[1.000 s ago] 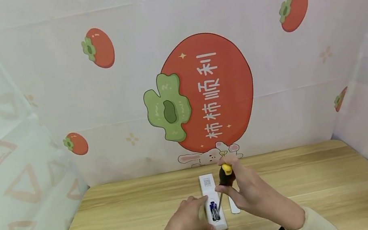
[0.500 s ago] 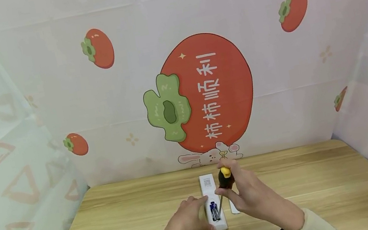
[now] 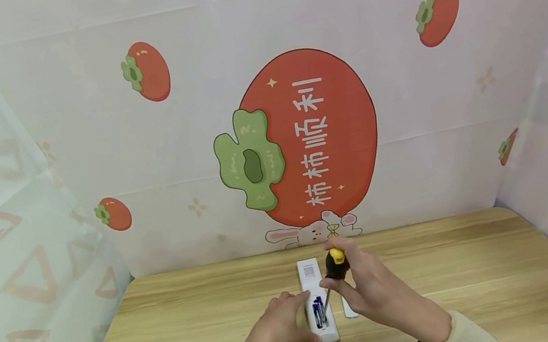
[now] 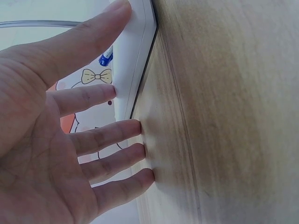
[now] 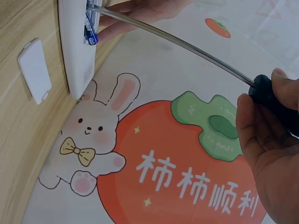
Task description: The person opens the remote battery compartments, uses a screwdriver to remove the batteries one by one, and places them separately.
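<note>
The long white plastic remote control (image 3: 317, 301) is steadied on the wooden worktop (image 3: 180, 328) by the left hand (image 3: 275, 333), fingers straight. The black-and-yellow-handled screwdriver (image 3: 332, 275), clamped in the right hand (image 3: 368, 286), is levered under the blue batteries (image 3: 319, 313). The white battery cover (image 5: 34, 70) is already off; the batteries are not yet out.

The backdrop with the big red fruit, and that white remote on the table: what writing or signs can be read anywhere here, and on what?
"柿柿顺利": white characters on the large persimmon printed on the backdrop, seen also in the right wrist view.
Square code label on the far end of the white remote control: too small to read.
Blue batteries in the remote's open compartment: print too small to read.
Screwdriver handle and the loose battery cover: no text visible.
</note>
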Demonstrator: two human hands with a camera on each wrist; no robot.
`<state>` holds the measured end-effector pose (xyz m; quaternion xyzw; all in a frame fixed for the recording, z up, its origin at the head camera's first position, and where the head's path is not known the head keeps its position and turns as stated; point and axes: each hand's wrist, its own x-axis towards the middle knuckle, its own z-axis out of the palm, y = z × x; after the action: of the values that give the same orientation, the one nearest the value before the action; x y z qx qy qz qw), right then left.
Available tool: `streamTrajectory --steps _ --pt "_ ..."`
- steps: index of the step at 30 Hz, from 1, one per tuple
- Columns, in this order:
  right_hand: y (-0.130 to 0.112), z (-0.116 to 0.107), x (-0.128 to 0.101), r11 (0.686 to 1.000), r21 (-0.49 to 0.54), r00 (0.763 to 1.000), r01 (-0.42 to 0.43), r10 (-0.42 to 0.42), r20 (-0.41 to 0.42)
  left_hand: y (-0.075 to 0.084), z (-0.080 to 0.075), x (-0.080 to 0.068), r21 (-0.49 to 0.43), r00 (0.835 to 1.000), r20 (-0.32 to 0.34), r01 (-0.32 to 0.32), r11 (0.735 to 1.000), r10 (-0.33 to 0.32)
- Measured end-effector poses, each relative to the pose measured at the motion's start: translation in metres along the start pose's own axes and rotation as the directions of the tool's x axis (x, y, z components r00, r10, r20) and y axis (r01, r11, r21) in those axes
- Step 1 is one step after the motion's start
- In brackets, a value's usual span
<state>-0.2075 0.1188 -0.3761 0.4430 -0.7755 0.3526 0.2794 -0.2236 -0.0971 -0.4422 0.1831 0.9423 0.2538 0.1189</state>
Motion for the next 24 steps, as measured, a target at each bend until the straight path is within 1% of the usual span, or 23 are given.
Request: streamTrajectory --steps 15,20,24 --pt "0.0024 0.0021 0.0011 0.998 -0.061 0.998 0.027 -0.03 -0.06 0.0021 -0.001 -0.0006 -0.008 1.0 0.008 0.009 1.0 -0.009" --pt "0.001 0.0021 0.0013 0.998 -0.055 0.998 0.021 -0.024 -0.055 0.0018 -0.0005 0.0002 -0.003 1.0 0.013 0.005 1.0 -0.005" --pt "-0.001 0.0019 0.0014 0.999 -0.041 0.999 0.006 -0.007 -0.039 0.0017 -0.0003 -0.0001 0.015 1.0 0.007 -0.011 1.0 0.011"
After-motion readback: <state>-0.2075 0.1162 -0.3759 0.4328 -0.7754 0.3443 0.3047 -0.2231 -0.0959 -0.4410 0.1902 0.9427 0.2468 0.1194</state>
